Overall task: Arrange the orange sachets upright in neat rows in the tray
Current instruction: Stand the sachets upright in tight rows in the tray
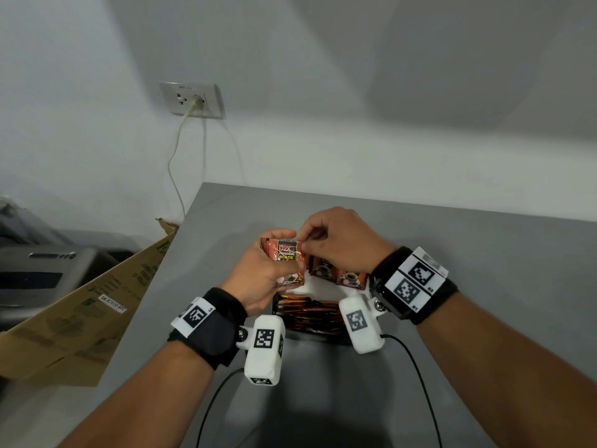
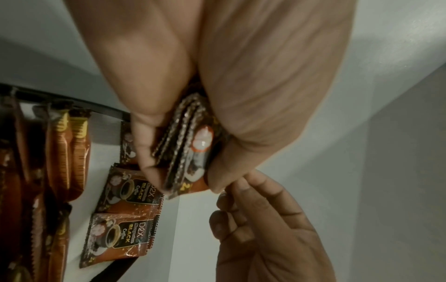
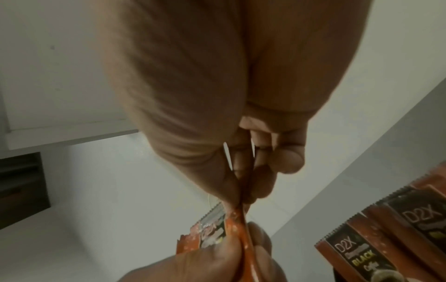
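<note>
A grey bench [image 1: 452, 286] runs up to a pale wall, where a socket [image 1: 191, 100] carries a plugged cord [image 1: 174, 163] that hangs down past the bench's far left corner. A flattened cardboard box [image 1: 80, 318] leans against the left edge of the bench; to the right of the hands the surface lies open out to the frame edge.

The black tray [image 1: 310, 337] sits near the front middle of the bench, between the two wrists. Orange sachets [image 1: 307, 310] stand packed in its near part, and a few more sachets [image 1: 350, 278] stand upright in the far row on the white floor of the tray.

Above the tray, the left hand [image 1: 261, 276] holds a small stack of sachets [image 1: 286, 253], fingers and thumb curled round it. The right hand [image 1: 336, 240] pinches the top edge of the front sachet of that stack between thumb and forefinger, its grip narrow, the other fingers curled.
</note>
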A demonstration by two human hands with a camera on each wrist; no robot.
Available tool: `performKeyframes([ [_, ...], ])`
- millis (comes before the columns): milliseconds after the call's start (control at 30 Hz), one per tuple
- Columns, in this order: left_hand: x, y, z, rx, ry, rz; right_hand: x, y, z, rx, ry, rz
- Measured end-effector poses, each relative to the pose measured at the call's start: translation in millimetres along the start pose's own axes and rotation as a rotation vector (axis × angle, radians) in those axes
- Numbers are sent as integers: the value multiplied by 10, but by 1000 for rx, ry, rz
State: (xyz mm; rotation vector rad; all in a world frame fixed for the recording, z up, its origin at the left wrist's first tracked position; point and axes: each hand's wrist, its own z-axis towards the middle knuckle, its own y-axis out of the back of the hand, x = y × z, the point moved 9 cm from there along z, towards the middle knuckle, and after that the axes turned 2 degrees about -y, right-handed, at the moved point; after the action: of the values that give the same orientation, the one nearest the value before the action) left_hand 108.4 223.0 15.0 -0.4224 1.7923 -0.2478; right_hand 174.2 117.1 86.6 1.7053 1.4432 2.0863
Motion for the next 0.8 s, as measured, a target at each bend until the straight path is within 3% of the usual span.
performKeyframes([
  [133,-22,116,10,-78,12,15,9,31,61,-38,-12,-21],
  [333,-47,627,-18,-360,7,13,-293,15,238,-66,-117,-198],
  [533,2,718,-39,-370,16,46,-498,-335,388,21,-177,-319],
  [800,65,729,-57,-355,41,47,-564,-453,438,60,-178,-393],
])
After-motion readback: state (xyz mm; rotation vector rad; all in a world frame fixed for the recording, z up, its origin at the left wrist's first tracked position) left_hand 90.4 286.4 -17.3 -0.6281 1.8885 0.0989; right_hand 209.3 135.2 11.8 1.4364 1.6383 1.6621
